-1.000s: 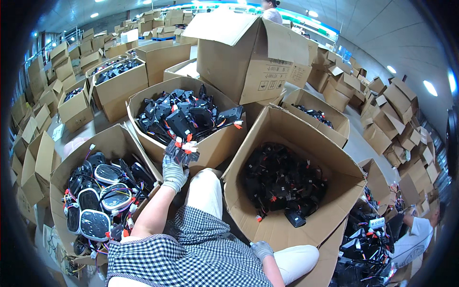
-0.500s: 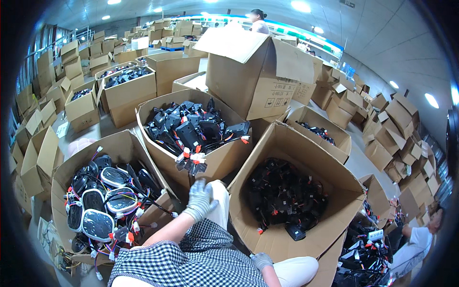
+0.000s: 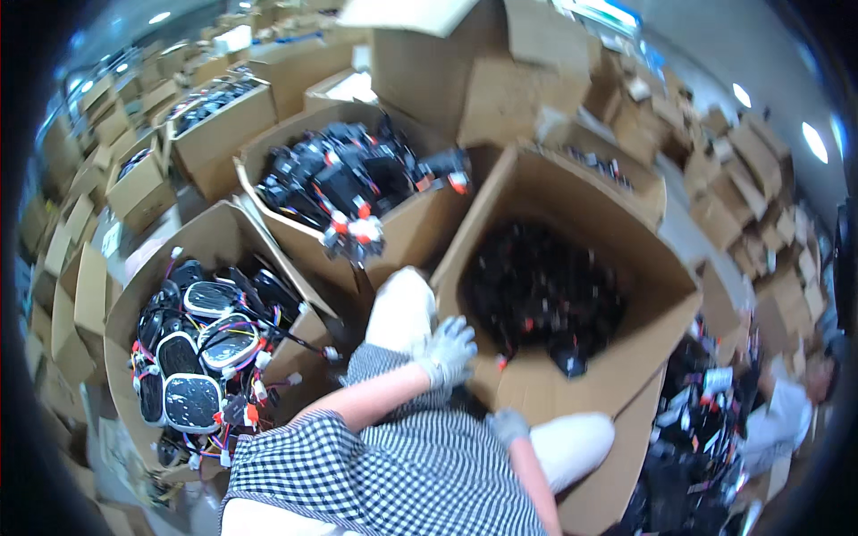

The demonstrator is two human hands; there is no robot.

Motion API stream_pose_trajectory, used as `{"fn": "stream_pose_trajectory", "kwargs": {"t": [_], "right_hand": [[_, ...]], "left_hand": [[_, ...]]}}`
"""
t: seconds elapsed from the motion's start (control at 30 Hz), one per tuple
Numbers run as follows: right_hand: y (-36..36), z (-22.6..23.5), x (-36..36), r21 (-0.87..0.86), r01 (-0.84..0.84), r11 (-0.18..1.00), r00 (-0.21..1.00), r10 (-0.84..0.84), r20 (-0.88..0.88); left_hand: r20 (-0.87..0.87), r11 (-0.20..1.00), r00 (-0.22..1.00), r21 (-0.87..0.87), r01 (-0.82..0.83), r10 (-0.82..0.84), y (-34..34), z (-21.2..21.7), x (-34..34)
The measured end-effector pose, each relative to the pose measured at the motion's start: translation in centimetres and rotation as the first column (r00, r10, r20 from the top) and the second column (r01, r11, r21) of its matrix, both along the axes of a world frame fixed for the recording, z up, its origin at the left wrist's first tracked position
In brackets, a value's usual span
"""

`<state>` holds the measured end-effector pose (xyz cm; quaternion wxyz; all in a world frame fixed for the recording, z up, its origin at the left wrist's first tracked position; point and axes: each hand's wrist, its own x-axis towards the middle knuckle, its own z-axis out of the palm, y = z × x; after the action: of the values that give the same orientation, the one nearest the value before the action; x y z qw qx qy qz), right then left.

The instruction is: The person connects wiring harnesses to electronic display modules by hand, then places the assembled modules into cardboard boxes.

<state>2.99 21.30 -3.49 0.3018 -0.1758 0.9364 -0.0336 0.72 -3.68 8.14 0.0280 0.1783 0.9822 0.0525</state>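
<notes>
My left hand (image 3: pixel 450 350), in a grey glove, is over my lap by the near left wall of a deep carton (image 3: pixel 509 386). Its fingers are stretched out and nothing shows in them. Inside that carton lies a heap of small black parts (image 3: pixel 541 290) with a few red connectors. My right hand (image 3: pixel 509 427), also gloved, rests low beside my right thigh at the carton's near edge; its fingers are blurred and partly hidden. To the left, a carton (image 3: pixel 125 344) holds black oval units with pale rims (image 3: pixel 192 402) and coloured wires.
Ahead, another carton (image 3: pixel 308 230) is heaped with black wired units (image 3: pixel 349 183), its white-and-red connectors hanging over the near rim. A large flapped carton (image 3: pixel 416 85) rises behind it. On the right lie more black parts (image 3: pixel 688 447), with a person in white (image 3: pixel 778 420) beside them.
My left hand has moved right, from near the hanging connectors to the right carton's wall. My right hand has shifted slightly right. The view has tilted down.
</notes>
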Motion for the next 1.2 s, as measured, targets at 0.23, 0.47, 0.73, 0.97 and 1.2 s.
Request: {"fn": "stream_pose_trajectory", "kwargs": {"t": [0.23,0.47,0.73,0.97,1.2], "right_hand": [[0.5,-2.4,-2.8,-0.001,-0.129,0.992,0.988,0.129,0.084],[0.8,-1.6,-3.2,-0.050,-0.048,0.998,0.961,0.060,0.271],[0.5,-0.8,-5.0,-0.068,0.174,0.982,0.896,-0.129,0.426],[-0.6,1.1,-9.7,-0.023,0.043,0.999,0.718,-0.015,0.696],[-0.7,-2.2,-7.7,0.078,0.225,0.971,0.665,-0.212,0.716]], "left_hand": [[0.271,0.996,0.959,-0.021,0.091,-0.082,2.0,-3.3,-4.7],[0.399,0.997,0.914,0.068,0.047,-0.070,6.0,-7.2,-14.4],[0.162,0.946,0.985,0.325,-0.001,-0.054,11.9,-12.8,-34.2],[0.061,1.000,0.998,-0.009,0.020,-0.020,19.9,-18.1,-44.0],[0.072,0.995,0.997,-0.097,-0.008,0.015,22.0,-20.1,-41.8]]}}
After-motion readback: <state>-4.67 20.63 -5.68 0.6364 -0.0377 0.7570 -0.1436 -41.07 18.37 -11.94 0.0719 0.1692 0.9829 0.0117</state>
